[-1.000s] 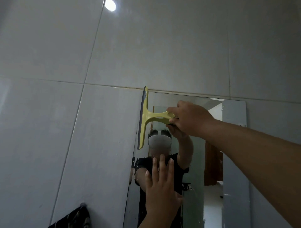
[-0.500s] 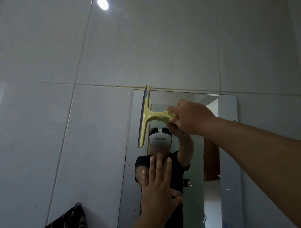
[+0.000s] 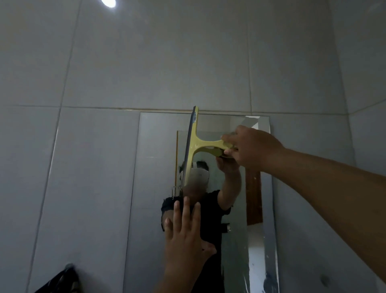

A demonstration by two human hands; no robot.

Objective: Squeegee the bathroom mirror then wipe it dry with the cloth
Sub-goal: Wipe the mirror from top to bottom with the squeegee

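Observation:
A tall, narrow mirror (image 3: pixel 154 159) hangs on the grey tiled wall. My right hand (image 3: pixel 252 148) is shut on the handle of a yellow squeegee (image 3: pixel 193 144). Its dark rubber blade stands upright against the glass, its top end just over the mirror's upper edge, roughly a third of the way in from the left edge. My left hand (image 3: pixel 186 238) lies flat on the lower mirror with its fingers spread and nothing in it. The glass reflects a person in a black shirt and a doorway. No cloth for wiping can be made out for certain.
A dark striped fabric (image 3: pixel 60 281) hangs from a wall hook (image 3: pixel 69 266) at the lower left, beside the mirror. Large grey wall tiles (image 3: pixel 167 62) surround the mirror. A bright lamp glare (image 3: pixel 109 3) shows at the top. The wall turns a corner at the right (image 3: pixel 342 83).
The squeegee blade has travelled rightward from the mirror's left edge across the upper glass. My left hand has stayed pressed on the lower mirror. The view has shifted left.

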